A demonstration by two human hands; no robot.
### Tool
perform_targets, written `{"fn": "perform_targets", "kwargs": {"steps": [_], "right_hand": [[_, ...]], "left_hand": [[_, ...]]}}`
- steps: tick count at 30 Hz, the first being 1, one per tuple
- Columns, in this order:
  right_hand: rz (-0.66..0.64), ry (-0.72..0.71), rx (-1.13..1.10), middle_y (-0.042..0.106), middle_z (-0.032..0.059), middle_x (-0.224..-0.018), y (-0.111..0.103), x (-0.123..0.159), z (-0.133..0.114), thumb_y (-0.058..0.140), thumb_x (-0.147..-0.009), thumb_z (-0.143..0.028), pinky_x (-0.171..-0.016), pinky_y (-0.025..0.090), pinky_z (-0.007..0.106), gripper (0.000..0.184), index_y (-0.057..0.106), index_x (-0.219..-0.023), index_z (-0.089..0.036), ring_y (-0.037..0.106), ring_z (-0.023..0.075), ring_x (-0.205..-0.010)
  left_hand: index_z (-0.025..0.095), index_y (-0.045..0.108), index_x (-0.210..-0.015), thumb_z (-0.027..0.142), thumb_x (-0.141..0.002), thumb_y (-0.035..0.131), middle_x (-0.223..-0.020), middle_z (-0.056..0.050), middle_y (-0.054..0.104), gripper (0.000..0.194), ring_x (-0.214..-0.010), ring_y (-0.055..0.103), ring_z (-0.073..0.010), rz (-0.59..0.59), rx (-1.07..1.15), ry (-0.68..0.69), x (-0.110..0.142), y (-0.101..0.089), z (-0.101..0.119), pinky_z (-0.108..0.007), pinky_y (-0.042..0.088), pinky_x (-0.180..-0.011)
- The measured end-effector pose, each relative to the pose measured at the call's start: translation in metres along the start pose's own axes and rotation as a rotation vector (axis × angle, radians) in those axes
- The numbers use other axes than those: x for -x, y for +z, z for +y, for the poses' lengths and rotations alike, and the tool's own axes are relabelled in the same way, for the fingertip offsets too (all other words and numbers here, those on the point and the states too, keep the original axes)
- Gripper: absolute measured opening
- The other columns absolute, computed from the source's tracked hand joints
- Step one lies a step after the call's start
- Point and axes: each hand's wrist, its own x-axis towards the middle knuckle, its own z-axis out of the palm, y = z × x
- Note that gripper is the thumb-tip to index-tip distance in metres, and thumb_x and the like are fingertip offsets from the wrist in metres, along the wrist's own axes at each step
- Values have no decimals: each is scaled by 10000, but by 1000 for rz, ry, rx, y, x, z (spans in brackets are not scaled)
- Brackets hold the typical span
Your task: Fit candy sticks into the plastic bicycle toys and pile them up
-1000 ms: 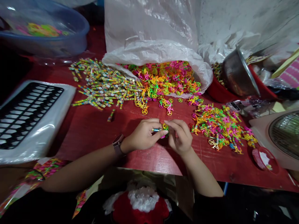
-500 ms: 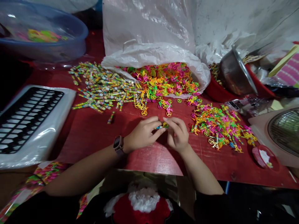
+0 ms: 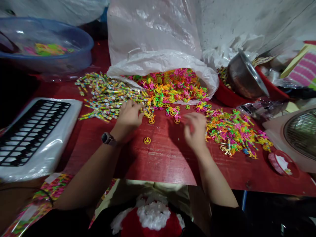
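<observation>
My left hand (image 3: 128, 117), with a watch on its wrist, reaches over the right part of a heap of thin printed tubes (image 3: 108, 90). Its thumb stands apart from the curved fingers; the fingertips are partly hidden against the tubes. My right hand (image 3: 197, 130) is blurred, its fingers bent and thumb apart, with nothing visible between them. It hovers at the left side of a pile of colourful plastic pieces with tubes (image 3: 233, 130). Between the hands lies a yellow plastic wheel (image 3: 147, 141). Several joined wheel pieces (image 3: 176, 115) lie just beyond.
A white sack (image 3: 160, 59) spills bright plastic pieces onto the red table (image 3: 163, 168). An abacus (image 3: 34, 128) rests on a plastic-wrapped stack at left, below a blue basin (image 3: 81, 42). At right are a metal bowl (image 3: 247, 79), a fan (image 3: 302, 135) and a small red basket (image 3: 275, 163).
My hands, together over a small coloured tube before, have parted. The left went left to the tube heap, the right moved right towards the assembled pile. The yellow wheel now shows between them.
</observation>
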Motion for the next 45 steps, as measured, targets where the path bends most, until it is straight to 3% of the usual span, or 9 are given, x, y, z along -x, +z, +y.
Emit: {"fn": "perform_targets", "kwargs": {"steps": [2, 4, 8, 13, 18, 22, 31, 40, 45], "right_hand": [[-282, -70, -110, 635, 125, -1338, 31, 6, -28, 542, -980, -216, -1059, 410, 545, 339, 675, -1288, -261, 497, 308, -1302], [-409, -68, -184, 612, 128, -1405, 52, 10, -42, 521, -1029, -291, -1064, 414, 517, 348, 649, -1351, -261, 483, 301, -1334], [-394, 58, -312, 602, 135, -1415, 69, 14, -31, 473, -1071, -378, -1105, 424, 446, 454, 532, -1501, -246, 523, 250, -1310], [-468, 50, -309, 693, 120, -1115, 69, 15, -8, 501, -1067, -379, -1026, 457, 409, 371, 704, -1321, -199, 594, 227, -1069], [-419, 108, -308, 646, 100, -983, 61, 13, 1, 538, -1050, -370, -934, 479, 372, 371, 730, -1304, -179, 588, 209, -961], [-425, 148, -356, 670, 108, -997, 58, 12, 3, 589, -1020, -411, -867, 491, 344, 374, 742, -1258, -167, 605, 200, -903], [-247, 447, -522, 729, 47, -960, 51, 11, 10, 684, -899, -469, -757, 468, 308, 343, 648, -1097, -191, 626, 192, -805], [-211, 401, -594, 733, 59, -1029, 42, 9, 11, 597, -953, -436, -818, 483, 320, 296, 643, -1118, -195, 656, 213, -890], [-192, 412, -541, 718, 71, -1028, 38, 7, 9, 595, -955, -439, -777, 473, 320, 393, 576, -1255, -186, 635, 207, -820]], "left_hand": [[181, 712, -1190, 293, -936, 573, -1205, -170, 572, 310, -1178, 510, -382, -102, -50, 47, -1, 7, -2, -540, 411, -1042], [155, 727, -1137, 272, -934, 561, -1149, -173, 596, 287, -1127, 542, -361, -195, -74, 109, -1, 14, 3, -519, 427, -1026], [152, 747, -1037, 262, -964, 528, -990, -138, 644, 256, -982, 596, -292, -344, 48, 320, 5, 28, 29, -457, 472, -975], [162, 705, -1171, 278, -938, 604, -1080, -123, 657, 279, -1030, 606, -262, -369, 257, 455, 11, 29, 41, -413, 490, -979], [190, 688, -1270, 185, -923, 528, -1238, -149, 575, 382, -1182, 503, -327, -105, -8, 207, -6, 8, -7, -501, 420, -1056], [183, 708, -1221, 157, -916, 482, -1254, -150, 570, 380, -1190, 474, -333, -117, -111, 189, -19, 7, -32, -500, 408, -1056], [158, 721, -1113, 339, -1014, 461, -1067, -135, 645, 332, -1075, 523, -297, -146, -60, 210, -22, 13, -23, -465, 417, -1020], [187, 724, -1258, 375, -1036, 408, -1142, -129, 664, 429, -1100, 577, -271, -250, 43, 244, -15, 1, -19, -428, 455, -1030], [188, 640, -1344, 432, -1044, 377, -1349, -121, 685, 467, -1204, 626, -274, -228, 121, 129, -13, -13, -19, -407, 453, -1073]]}}
